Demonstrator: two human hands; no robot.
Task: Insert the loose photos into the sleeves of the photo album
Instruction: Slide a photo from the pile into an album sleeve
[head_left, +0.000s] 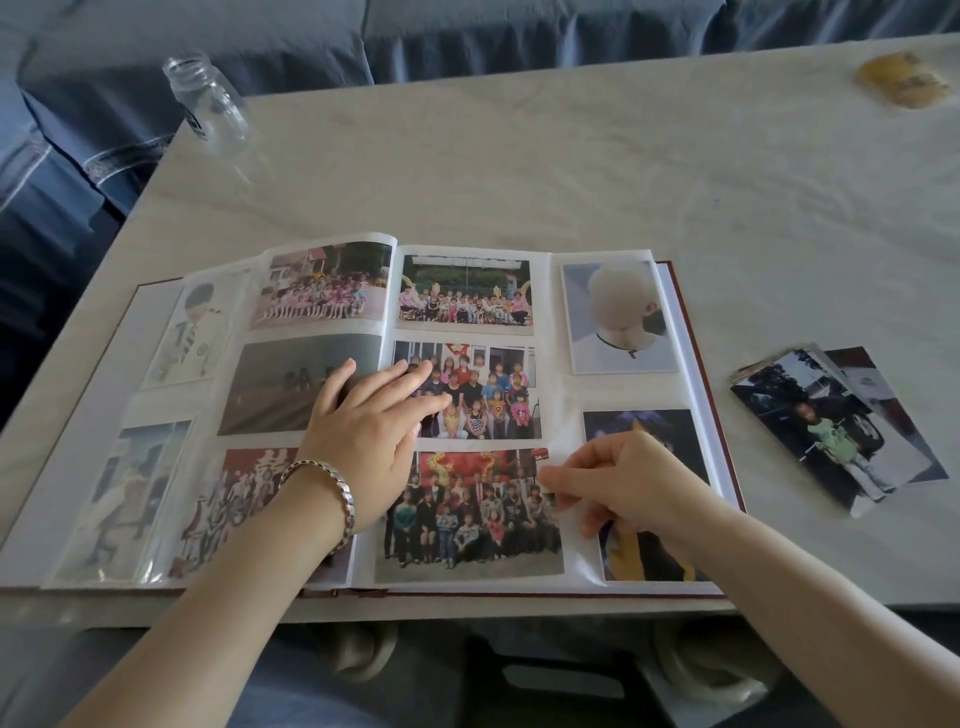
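Several loose photos (831, 431) lie in a fanned stack on the surface (571, 171), just beside the right side of the album (553, 312), which is open along the near edge. We judge that one print is being seated now. The right grip (623, 483) is curled, thumb and forefinger pinching the right end of the group photo (467, 519) in the bottom sleeve of the right page. We cannot tell whether the film is caught between the fingers too. The left grip (371, 426) is released, laid flat with straight fingers across the spine and onto the middle photo (488, 389), holding the pages down. The group photo looks almost fully in. Next, we think, it wants a short push leftward until the film covers it, with the left grip pressing so the page does not slide. Then the right grip can reach to the stack for the top print.
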